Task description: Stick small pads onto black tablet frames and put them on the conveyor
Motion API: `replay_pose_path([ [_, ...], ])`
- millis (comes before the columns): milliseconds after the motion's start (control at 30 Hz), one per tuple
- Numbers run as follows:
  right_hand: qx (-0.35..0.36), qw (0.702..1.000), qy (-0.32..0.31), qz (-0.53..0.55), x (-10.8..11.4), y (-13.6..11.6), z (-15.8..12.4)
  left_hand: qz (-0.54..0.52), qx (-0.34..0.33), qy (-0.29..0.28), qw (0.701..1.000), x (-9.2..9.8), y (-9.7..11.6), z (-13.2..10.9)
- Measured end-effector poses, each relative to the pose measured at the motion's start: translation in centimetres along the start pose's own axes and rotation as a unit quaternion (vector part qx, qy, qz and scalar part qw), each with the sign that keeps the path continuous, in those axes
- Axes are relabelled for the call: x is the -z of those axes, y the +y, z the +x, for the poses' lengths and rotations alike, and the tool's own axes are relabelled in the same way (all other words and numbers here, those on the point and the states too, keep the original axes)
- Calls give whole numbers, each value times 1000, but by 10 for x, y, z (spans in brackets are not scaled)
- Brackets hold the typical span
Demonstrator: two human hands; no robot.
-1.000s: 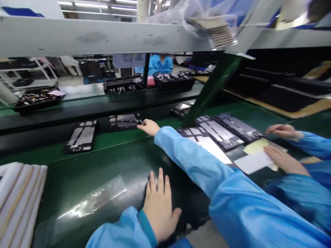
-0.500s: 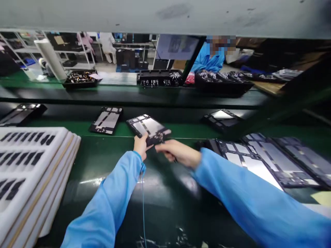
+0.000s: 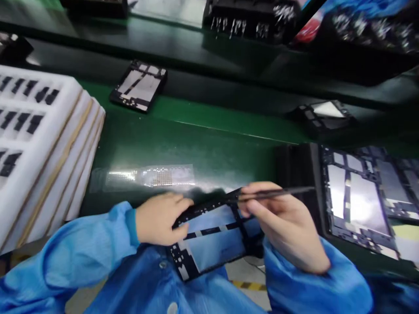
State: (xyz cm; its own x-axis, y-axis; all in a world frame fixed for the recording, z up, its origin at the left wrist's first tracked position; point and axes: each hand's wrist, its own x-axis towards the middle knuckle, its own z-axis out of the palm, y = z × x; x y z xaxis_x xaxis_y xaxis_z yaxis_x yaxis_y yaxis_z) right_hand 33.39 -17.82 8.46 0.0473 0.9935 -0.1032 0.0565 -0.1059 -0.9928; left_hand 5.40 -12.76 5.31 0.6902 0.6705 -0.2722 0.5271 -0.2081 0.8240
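Note:
An opened tablet unit (image 3: 216,244), black-framed with shiny silvery panels and a dark strip between them, is tilted at the bench's near edge, close against my body. My left hand (image 3: 163,218) grips its left end, thumb over the face and fingers at the far edge. My right hand (image 3: 284,226) pinches dark, thin tweezers (image 3: 278,192). Their tip end lies over the unit's upper right corner, and the other end points right. Whether the tip touches a part cannot be made out.
White foam trays (image 3: 42,148) holding small black parts are stacked on the left. Another tablet unit (image 3: 140,86) lies farther back. More tablet units (image 3: 356,196) lie on the right. A clear plastic strip (image 3: 166,175) is on the green bench (image 3: 196,139). Parts bins (image 3: 248,22) stand behind.
The tablet unit came from the far side of the bench to the near edge, turning on the way. Both hands came back with it, and the view tipped downward.

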Motion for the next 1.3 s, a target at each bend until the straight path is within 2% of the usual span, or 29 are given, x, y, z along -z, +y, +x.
replay_pose_path([
  [100,78,991,-71,-80,-36,18,54,122,27,75,989,41,-11,19],
  [200,88,971,-167,-143,-62,44,106,173,39,56,983,69,-38,46],
  [300,83,957,-230,-157,-76,66,135,184,41,25,982,74,-59,60],
  [400,70,949,-264,-155,-76,74,141,229,40,-1,973,70,-63,61],
  [533,65,951,-264,-146,-72,70,135,288,54,-30,956,70,-57,62],
  [733,100,938,-272,-188,-74,69,140,291,62,-24,954,69,-57,63],
  [833,90,938,-280,-182,-71,64,145,297,60,-26,953,68,-57,62],
  [900,51,954,-258,-142,-67,56,131,306,55,-26,950,68,-56,62],
  [933,24,966,-227,-118,-65,51,116,310,56,-25,949,68,-56,63],
  [1033,-24,995,-54,-79,-69,42,45,317,66,-19,946,67,-56,63],
  [1100,-24,994,67,-84,-81,47,-6,311,63,-12,948,67,-56,62],
  [1133,-17,990,107,-90,-88,53,-26,307,55,-8,950,66,-56,62],
  [1200,20,985,140,-98,-101,67,-51,307,46,-9,950,64,-55,62],
  [1300,75,985,124,-88,-112,84,-54,322,58,-22,945,61,-53,63],
])
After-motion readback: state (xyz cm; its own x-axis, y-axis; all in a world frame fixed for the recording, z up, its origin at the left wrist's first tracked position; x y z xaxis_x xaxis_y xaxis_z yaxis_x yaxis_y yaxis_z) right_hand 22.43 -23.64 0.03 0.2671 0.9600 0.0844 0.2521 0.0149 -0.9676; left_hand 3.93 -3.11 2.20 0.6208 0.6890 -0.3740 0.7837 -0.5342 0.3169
